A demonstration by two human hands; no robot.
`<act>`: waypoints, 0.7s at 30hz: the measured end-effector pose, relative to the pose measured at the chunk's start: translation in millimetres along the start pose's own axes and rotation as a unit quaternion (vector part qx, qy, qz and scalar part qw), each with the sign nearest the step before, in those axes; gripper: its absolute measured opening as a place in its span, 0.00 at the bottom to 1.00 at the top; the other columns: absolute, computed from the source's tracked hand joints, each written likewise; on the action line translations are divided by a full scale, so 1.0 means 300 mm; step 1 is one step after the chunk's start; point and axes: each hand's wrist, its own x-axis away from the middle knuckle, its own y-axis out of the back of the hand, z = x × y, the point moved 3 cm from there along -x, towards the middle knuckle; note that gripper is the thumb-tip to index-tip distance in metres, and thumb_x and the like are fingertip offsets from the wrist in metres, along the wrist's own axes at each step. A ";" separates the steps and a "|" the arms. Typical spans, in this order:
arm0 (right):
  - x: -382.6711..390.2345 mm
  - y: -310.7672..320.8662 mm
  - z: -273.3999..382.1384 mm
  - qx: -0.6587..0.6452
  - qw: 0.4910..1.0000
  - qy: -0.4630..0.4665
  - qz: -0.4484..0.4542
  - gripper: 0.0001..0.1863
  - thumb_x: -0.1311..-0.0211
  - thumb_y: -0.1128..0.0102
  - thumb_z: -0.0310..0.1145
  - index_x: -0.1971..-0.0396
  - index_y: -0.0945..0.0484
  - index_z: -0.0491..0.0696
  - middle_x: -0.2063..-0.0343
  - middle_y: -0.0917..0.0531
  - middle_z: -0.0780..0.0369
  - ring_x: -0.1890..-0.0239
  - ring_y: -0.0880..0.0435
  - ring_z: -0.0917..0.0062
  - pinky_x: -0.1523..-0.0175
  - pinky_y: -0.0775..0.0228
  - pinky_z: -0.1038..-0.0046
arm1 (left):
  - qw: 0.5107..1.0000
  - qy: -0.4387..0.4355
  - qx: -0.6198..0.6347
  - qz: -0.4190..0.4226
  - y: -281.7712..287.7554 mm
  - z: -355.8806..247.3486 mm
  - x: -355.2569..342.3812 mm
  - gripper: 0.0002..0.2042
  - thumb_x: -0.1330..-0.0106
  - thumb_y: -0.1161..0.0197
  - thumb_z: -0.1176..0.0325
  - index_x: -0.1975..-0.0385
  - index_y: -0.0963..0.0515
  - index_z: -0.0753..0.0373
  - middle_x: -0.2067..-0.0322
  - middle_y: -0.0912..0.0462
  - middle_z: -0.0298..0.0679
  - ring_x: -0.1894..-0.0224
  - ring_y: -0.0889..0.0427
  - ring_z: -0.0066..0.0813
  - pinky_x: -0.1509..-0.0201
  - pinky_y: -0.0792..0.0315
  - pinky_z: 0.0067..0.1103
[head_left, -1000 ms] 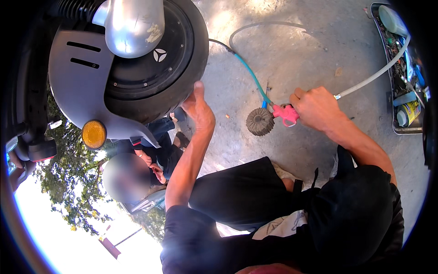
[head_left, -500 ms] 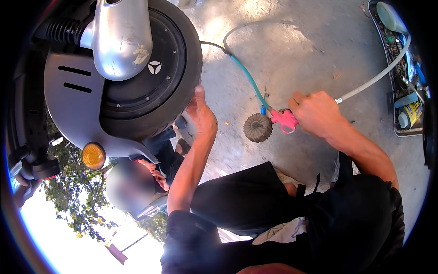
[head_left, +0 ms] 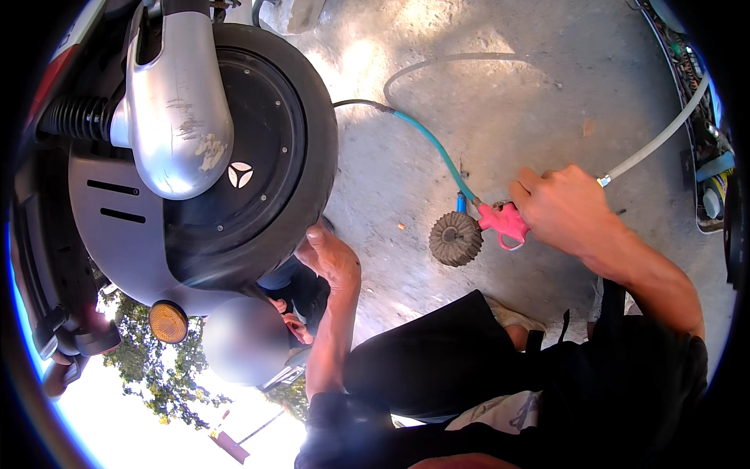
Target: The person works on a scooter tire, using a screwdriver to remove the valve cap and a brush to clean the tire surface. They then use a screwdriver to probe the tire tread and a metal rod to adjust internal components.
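Observation:
A black scooter wheel [head_left: 269, 133] with a dark hub cover stands at the left. My left hand [head_left: 332, 254] grips the tire's lower right edge; its thumb lies along the rubber and the other fingers are mostly hidden. Over the ground to the right, my right hand [head_left: 564, 207] is closed around a pink tire inflator [head_left: 502, 222]. A round gauge in a ribbed, dusty cover [head_left: 456, 238] sits on the inflator's end. From there a teal hose [head_left: 434, 144] curves up and left, turning black near the tire. A whitish air hose [head_left: 660, 139] joins the inflator behind my right hand.
A metal tray [head_left: 698, 187] of tools and bottles lies at the far right. The scooter's silver arm [head_left: 181, 109], grey fender [head_left: 117, 227] and orange reflector [head_left: 169, 322] crowd the left. Another person's hands [head_left: 295, 324] show beyond the wheel. Concrete ground [head_left: 469, 102] stretches between.
The view has shifted, so the scooter's arm and fender sit lower, and the tray farther right. My left hand stays on the tire, and my right keeps its hold on the inflator.

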 end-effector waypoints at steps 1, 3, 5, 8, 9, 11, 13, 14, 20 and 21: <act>0.003 -0.006 -0.003 0.002 1.000 -0.001 0.000 0.06 0.43 0.38 0.32 0.73 0.23 0.46 0.72 0.20 0.60 0.76 0.13 0.65 0.73 0.24 0.63 | 0.999 -0.028 0.017 0.005 0.015 -0.009 -0.002 0.33 0.30 0.30 0.50 0.33 0.32 0.63 0.35 0.26 0.39 0.32 0.28 0.35 0.26 0.36 0.44; 0.000 -0.010 -0.008 0.003 1.000 -0.001 -0.001 0.05 0.43 0.38 0.32 0.73 0.23 0.47 0.72 0.20 0.60 0.76 0.14 0.65 0.74 0.24 0.63 | 0.995 -0.081 0.049 0.012 0.039 -0.030 -0.012 0.31 0.27 0.34 0.50 0.33 0.33 0.62 0.34 0.26 0.38 0.32 0.28 0.35 0.25 0.38 0.41; 0.001 -0.011 -0.009 0.000 1.000 -0.003 -0.001 0.05 0.43 0.38 0.32 0.74 0.23 0.47 0.72 0.20 0.60 0.76 0.14 0.66 0.74 0.24 0.63 | 0.990 -0.129 0.018 0.059 0.023 -0.073 -0.030 0.29 0.25 0.37 0.50 0.32 0.33 0.60 0.33 0.27 0.38 0.32 0.29 0.35 0.24 0.40 0.39; 0.000 -0.011 0.001 0.000 1.000 0.003 -0.003 0.05 0.43 0.38 0.32 0.74 0.23 0.47 0.73 0.20 0.61 0.76 0.14 0.66 0.73 0.25 0.63 | 0.996 -0.081 0.013 0.042 0.043 -0.052 -0.025 0.32 0.27 0.35 0.50 0.30 0.35 0.60 0.31 0.29 0.38 0.29 0.31 0.35 0.23 0.43 0.41; -0.001 -0.010 0.003 -0.005 1.000 0.004 0.003 0.05 0.43 0.39 0.31 0.73 0.22 0.46 0.73 0.20 0.60 0.76 0.14 0.66 0.73 0.24 0.64 | 0.996 -0.067 0.002 0.050 0.051 -0.018 -0.018 0.33 0.28 0.33 0.50 0.30 0.36 0.61 0.31 0.30 0.39 0.29 0.32 0.35 0.23 0.44 0.43; -0.007 -0.006 0.006 -0.010 1.000 0.006 0.014 0.05 0.42 0.39 0.31 0.72 0.20 0.45 0.72 0.18 0.58 0.75 0.13 0.66 0.71 0.22 0.65 | 0.996 -0.076 0.001 0.051 0.002 -0.006 -0.021 0.39 0.33 0.29 0.49 0.28 0.39 0.62 0.30 0.31 0.40 0.28 0.33 0.37 0.21 0.47 0.47; -0.006 -0.004 0.009 -0.005 1.000 0.013 0.015 0.05 0.42 0.39 0.31 0.72 0.20 0.45 0.72 0.18 0.58 0.75 0.13 0.66 0.71 0.22 0.64 | 0.996 -0.044 -0.012 0.073 0.009 -0.005 -0.024 0.41 0.33 0.28 0.50 0.27 0.40 0.62 0.30 0.32 0.41 0.27 0.33 0.39 0.21 0.47 0.47; -0.004 -0.002 0.009 -0.003 1.000 0.016 0.014 0.05 0.42 0.39 0.31 0.72 0.20 0.45 0.72 0.18 0.58 0.75 0.13 0.66 0.71 0.22 0.64 | 0.996 -0.029 -0.019 0.085 0.008 -0.006 -0.027 0.41 0.33 0.27 0.50 0.27 0.41 0.62 0.29 0.33 0.42 0.27 0.33 0.39 0.20 0.47 0.47; 0.011 -0.005 0.005 -0.005 1.000 0.019 0.010 0.05 0.43 0.38 0.30 0.73 0.20 0.45 0.72 0.18 0.58 0.75 0.13 0.66 0.72 0.22 0.65 | 0.999 -0.016 -0.028 0.034 -0.021 -0.025 -0.025 0.40 0.32 0.28 0.56 0.26 0.42 0.63 0.28 0.34 0.44 0.28 0.32 0.42 0.20 0.46 0.50; 0.012 -0.004 0.005 -0.007 1.000 0.020 0.011 0.05 0.44 0.38 0.30 0.73 0.20 0.45 0.72 0.18 0.58 0.75 0.13 0.66 0.72 0.22 0.65 | 0.998 -0.017 -0.044 0.035 -0.026 -0.034 -0.025 0.39 0.31 0.28 0.57 0.26 0.42 0.64 0.29 0.34 0.45 0.28 0.32 0.42 0.21 0.45 0.48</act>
